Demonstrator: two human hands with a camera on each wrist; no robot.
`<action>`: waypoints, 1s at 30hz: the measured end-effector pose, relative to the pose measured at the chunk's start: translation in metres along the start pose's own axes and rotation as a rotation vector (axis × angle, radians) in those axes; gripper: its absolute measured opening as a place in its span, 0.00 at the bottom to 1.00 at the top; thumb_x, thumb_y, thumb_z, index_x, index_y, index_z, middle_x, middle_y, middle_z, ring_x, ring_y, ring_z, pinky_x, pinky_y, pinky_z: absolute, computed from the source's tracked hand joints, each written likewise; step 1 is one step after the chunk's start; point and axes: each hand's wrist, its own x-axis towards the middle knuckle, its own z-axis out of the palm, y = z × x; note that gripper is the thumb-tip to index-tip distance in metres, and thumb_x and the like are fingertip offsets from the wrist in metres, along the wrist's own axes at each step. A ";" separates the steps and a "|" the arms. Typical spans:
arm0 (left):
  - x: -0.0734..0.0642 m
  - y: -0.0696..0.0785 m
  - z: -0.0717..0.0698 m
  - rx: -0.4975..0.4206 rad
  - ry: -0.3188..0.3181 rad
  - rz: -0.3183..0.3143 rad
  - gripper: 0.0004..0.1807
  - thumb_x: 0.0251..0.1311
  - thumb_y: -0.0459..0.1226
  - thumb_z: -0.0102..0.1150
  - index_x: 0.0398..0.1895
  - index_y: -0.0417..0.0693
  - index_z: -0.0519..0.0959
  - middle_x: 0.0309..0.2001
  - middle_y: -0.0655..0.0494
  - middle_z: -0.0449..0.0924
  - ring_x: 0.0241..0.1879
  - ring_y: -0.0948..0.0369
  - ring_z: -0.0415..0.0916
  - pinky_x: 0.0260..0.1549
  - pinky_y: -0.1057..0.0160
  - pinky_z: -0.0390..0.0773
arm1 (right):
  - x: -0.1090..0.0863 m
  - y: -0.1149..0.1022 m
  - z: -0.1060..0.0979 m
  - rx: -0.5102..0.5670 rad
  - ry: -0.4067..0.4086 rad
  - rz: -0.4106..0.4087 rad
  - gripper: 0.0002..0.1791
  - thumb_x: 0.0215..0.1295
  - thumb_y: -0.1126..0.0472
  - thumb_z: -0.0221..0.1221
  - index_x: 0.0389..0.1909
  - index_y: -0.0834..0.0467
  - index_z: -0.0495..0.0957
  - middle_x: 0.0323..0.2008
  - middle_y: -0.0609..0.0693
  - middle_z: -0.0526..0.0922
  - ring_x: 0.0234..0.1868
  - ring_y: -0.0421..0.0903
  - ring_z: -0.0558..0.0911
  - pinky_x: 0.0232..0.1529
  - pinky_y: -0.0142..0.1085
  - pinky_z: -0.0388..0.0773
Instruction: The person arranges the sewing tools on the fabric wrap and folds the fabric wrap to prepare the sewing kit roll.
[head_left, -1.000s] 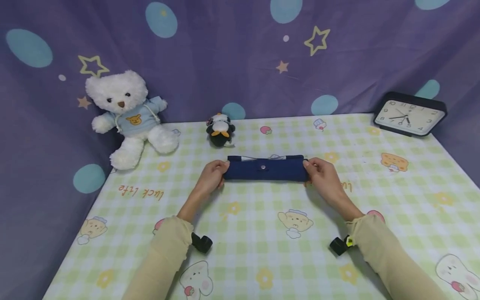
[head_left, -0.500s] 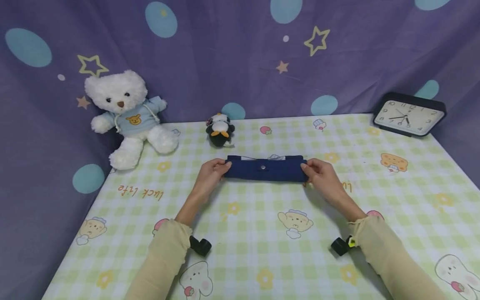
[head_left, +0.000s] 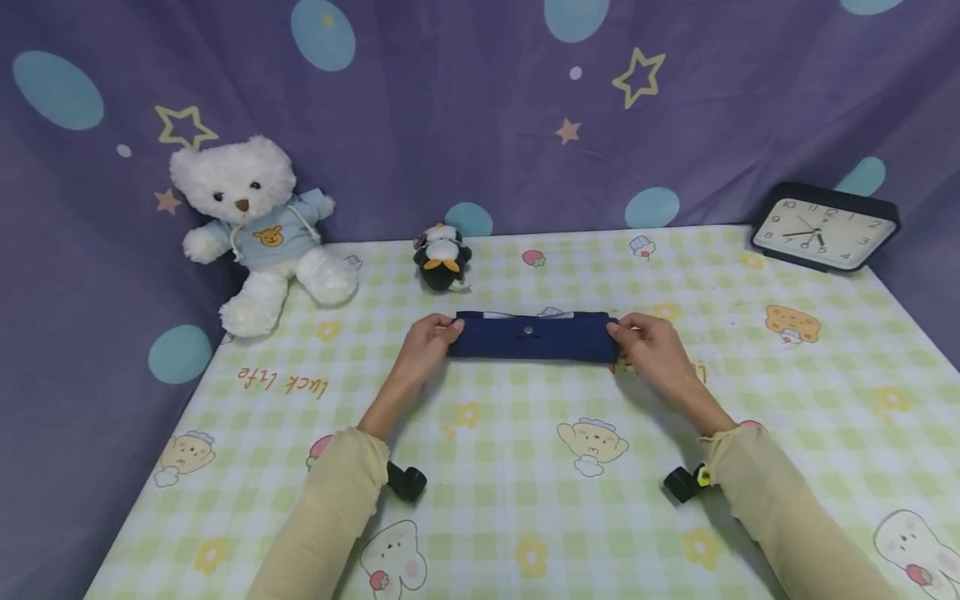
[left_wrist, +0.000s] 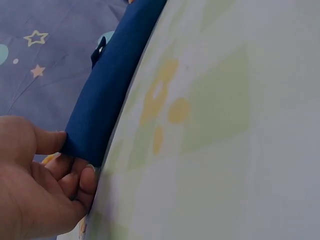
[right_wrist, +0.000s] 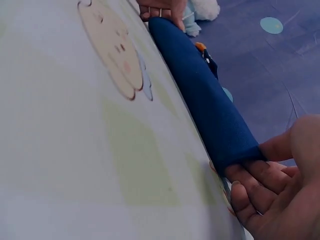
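Note:
A long, narrow navy-blue fabric pouch (head_left: 525,343) with a round metal snap lies crosswise at mid-table in the head view, a whitish strip showing along its far edge. My left hand (head_left: 423,346) pinches its left end, thumb on top and fingers underneath. At the other end my right hand (head_left: 654,346) holds it in the same way. In the left wrist view a small tab stands up from the pouch (left_wrist: 107,85), and the thumb presses on its corner. From the right wrist, the pouch (right_wrist: 200,95) stretches away toward the left hand (right_wrist: 165,10).
Behind the pouch sits a small penguin plush (head_left: 441,257). A white teddy bear (head_left: 258,237) in a blue top leans at the back left, and a black-framed clock (head_left: 825,229) stands back right. A checked cloth covers the table (head_left: 495,500); a purple curtain (head_left: 480,108) hangs behind.
Both hands keep hold of the pouch's ends. Thin dark lines over the whitish strip at its far edge show less now. The right hand sits very slightly farther right.

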 end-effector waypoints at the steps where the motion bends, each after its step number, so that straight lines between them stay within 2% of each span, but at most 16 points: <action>1: 0.000 0.001 0.000 -0.003 0.000 -0.008 0.17 0.78 0.43 0.53 0.52 0.35 0.78 0.44 0.46 0.80 0.41 0.54 0.74 0.41 0.58 0.71 | 0.000 0.000 0.000 0.001 0.001 -0.002 0.14 0.80 0.58 0.55 0.44 0.67 0.80 0.25 0.54 0.83 0.25 0.47 0.80 0.24 0.36 0.72; 7: 0.001 0.002 0.002 -0.052 0.005 -0.037 0.17 0.77 0.42 0.56 0.53 0.34 0.79 0.40 0.49 0.80 0.36 0.57 0.72 0.40 0.59 0.73 | -0.002 0.004 0.003 0.047 0.027 -0.014 0.14 0.80 0.58 0.55 0.43 0.68 0.79 0.24 0.53 0.82 0.24 0.45 0.77 0.24 0.34 0.71; 12: 0.000 0.002 -0.001 -0.115 0.015 -0.054 0.17 0.75 0.40 0.59 0.54 0.33 0.81 0.42 0.49 0.82 0.35 0.60 0.74 0.41 0.60 0.77 | -0.006 0.004 0.004 0.062 0.011 -0.026 0.15 0.79 0.55 0.57 0.43 0.66 0.78 0.27 0.53 0.82 0.28 0.47 0.76 0.28 0.35 0.71; 19: -0.002 0.003 -0.004 -0.089 0.012 -0.059 0.17 0.78 0.41 0.55 0.52 0.34 0.82 0.42 0.49 0.79 0.36 0.58 0.76 0.43 0.57 0.79 | -0.008 0.004 0.000 0.068 -0.040 -0.020 0.16 0.80 0.55 0.56 0.44 0.67 0.76 0.28 0.53 0.83 0.31 0.47 0.78 0.32 0.34 0.72; 23: -0.002 0.003 -0.005 -0.062 0.004 -0.060 0.17 0.79 0.42 0.53 0.48 0.34 0.81 0.37 0.49 0.77 0.35 0.57 0.76 0.42 0.56 0.80 | -0.006 0.006 0.000 0.060 -0.033 -0.038 0.15 0.81 0.56 0.55 0.46 0.67 0.78 0.27 0.54 0.83 0.28 0.46 0.77 0.28 0.35 0.70; 30: -0.001 0.002 -0.006 -0.042 -0.032 -0.065 0.17 0.80 0.42 0.52 0.47 0.36 0.81 0.37 0.49 0.76 0.35 0.56 0.77 0.40 0.57 0.79 | -0.003 0.007 0.002 0.011 0.016 -0.096 0.14 0.81 0.57 0.55 0.45 0.66 0.78 0.19 0.54 0.74 0.16 0.44 0.66 0.20 0.36 0.63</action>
